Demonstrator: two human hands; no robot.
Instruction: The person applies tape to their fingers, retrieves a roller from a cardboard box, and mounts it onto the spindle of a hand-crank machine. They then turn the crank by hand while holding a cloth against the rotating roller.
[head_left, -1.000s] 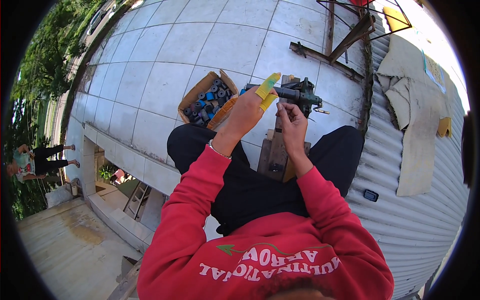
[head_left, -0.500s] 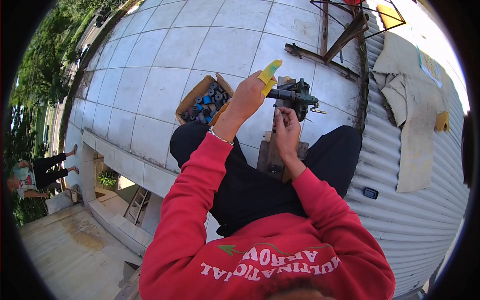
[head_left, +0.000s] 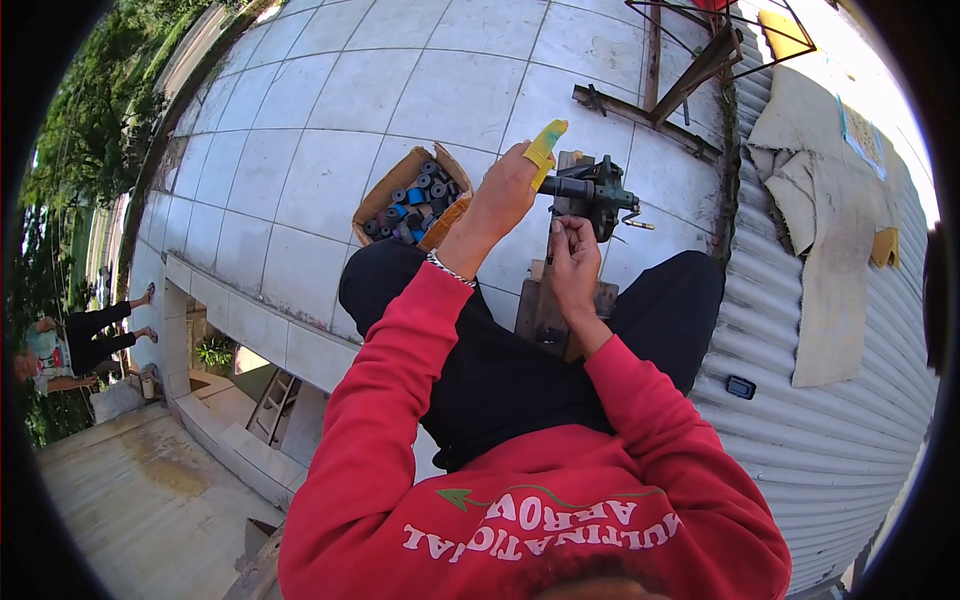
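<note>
A dark green metal device (head_left: pixel 606 190) with a small lever is fixed on a wooden board (head_left: pixel 548 318) between my knees. From its left side sticks out a black cylinder (head_left: pixel 566 189). My left hand (head_left: pixel 503 198) is closed at the cylinder's free end, with yellow wrapping (head_left: pixel 545 145) on its fingers; one wrapped finger points up and away. Just below the cylinder, my right hand (head_left: pixel 574 257) pinches a small dark thin piece (head_left: pixel 554 212), whose kind I cannot make out.
An open cardboard box (head_left: pixel 372 205) of grey, blue and dark rolls stands beyond my left knee. Rusty metal bars (head_left: pixel 650 122) lie at the far right. Corrugated sheeting (head_left: pixel 800 440) runs along the right, with a cloth (head_left: pixel 830 300) and a small black object (head_left: pixel 741 387). Another person (head_left: pixel 90 345) is far left.
My left hand has shifted slightly right along the black cylinder. The right hand keeps its pinch in nearly the same place, its fingers slightly changed.
</note>
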